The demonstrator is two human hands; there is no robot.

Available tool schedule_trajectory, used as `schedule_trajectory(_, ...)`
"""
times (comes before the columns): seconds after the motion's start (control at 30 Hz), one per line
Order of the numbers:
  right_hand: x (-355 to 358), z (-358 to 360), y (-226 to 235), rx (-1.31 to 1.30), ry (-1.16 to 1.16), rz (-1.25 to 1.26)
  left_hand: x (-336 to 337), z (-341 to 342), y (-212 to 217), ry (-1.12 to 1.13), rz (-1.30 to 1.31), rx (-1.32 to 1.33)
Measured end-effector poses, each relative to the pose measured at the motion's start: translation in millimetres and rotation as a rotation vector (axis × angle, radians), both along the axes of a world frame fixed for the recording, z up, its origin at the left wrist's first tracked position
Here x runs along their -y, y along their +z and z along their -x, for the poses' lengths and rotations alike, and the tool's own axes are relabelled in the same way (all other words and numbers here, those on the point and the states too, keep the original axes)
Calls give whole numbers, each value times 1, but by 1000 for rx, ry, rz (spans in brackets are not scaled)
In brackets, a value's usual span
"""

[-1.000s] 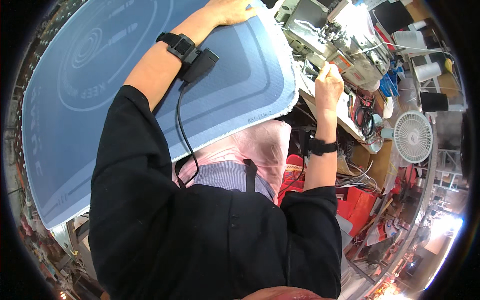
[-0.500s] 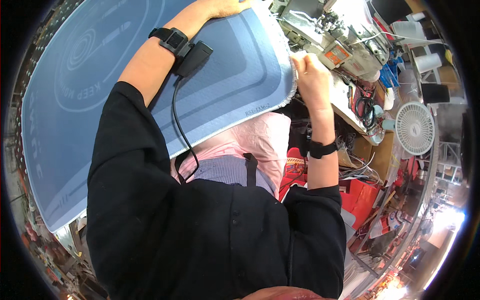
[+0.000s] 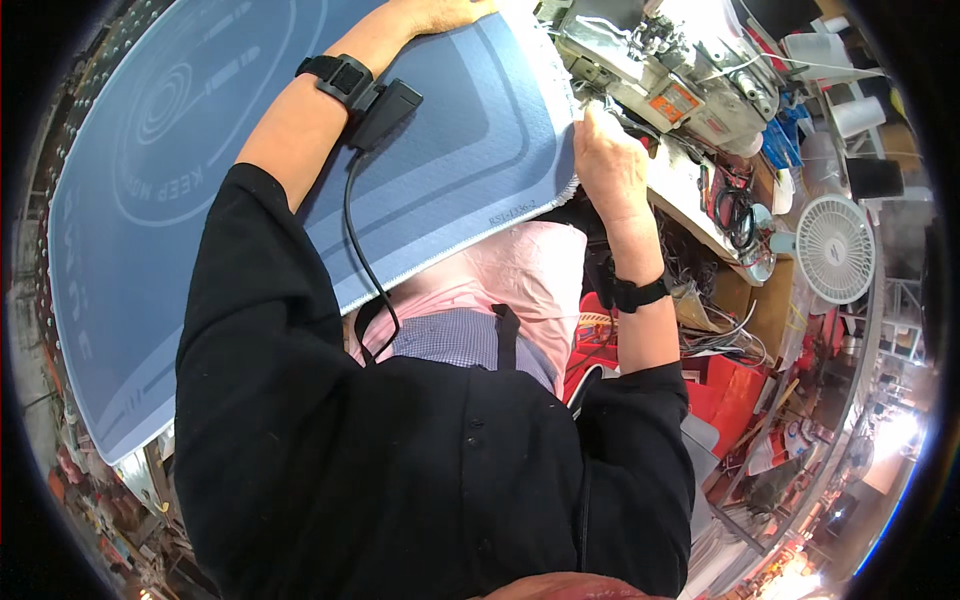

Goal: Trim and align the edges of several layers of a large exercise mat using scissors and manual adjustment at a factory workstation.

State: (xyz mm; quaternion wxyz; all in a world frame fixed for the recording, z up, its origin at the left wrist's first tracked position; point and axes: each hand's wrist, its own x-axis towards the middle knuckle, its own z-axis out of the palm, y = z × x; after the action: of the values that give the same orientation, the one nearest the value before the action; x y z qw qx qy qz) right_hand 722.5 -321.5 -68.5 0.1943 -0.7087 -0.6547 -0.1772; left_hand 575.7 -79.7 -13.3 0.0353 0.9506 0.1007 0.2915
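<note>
To the left of the sewing machine, and filling most of that side, spreads a large blue mat with a pale fringed border; its right edge comes up just beside the machine. The left hand rests on the mat's upper part, left of the machine, so the mat lies under it and on both sides of it. The upper edge of the view cuts off part of this hand, and I cannot tell whether it grips. Lower left of the machine, pink cloth shows past the mat's lower border. Just below and left of the machine, the right hand has its bent fingers closed on the mat's right edge, with the mat reaching leftward from it. Right of the machine stands a white fan.
</note>
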Motion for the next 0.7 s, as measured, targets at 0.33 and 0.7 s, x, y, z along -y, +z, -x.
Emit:
schedule_trajectory(0.33,13,-10,0,-149,3,44,12,-3,14,109,123,-168)
schedule_trajectory(0.7,31,-46,-3,-231,-105,-124,-11,-5,-13,57,-42,-76)
